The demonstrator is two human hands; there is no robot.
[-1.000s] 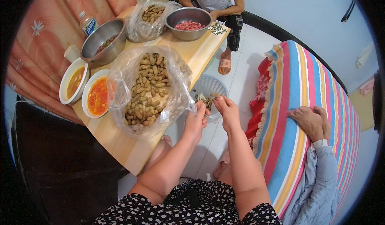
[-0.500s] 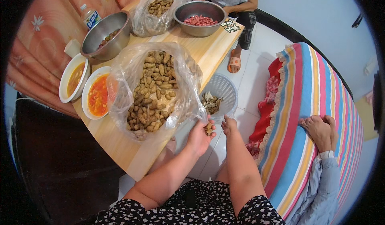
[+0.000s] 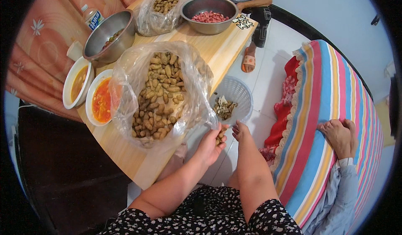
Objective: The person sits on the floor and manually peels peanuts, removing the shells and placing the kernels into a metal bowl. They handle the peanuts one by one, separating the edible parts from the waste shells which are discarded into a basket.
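My left hand (image 3: 209, 146) is cupped around a few unshelled peanuts (image 3: 220, 135), just off the table's edge. My right hand (image 3: 240, 131) is close by on the right, its fingers loosely bent and a little apart, and I see nothing in them. Beyond both hands, a pale blue plastic basket (image 3: 244, 93) on the floor holds peanut shells (image 3: 225, 108). On the table, a big clear plastic bag (image 3: 193, 74) lies wide open with many unshelled peanuts (image 3: 157, 121) inside. One corner of the bag hangs down against my left hand.
On the wooden table (image 3: 144, 168) are two steel bowls, one with pink shelled peanuts (image 3: 210, 17), another peanut bag (image 3: 165, 4), two white dishes of food (image 3: 101, 100), a bottle and a cup. Someone sits at the far end. Another person's hands (image 3: 338, 135) rest on a striped cover.
My left hand has turned slightly around the peanuts. My right hand's fingers have loosened a little near the basket. The whole view has shifted slightly.
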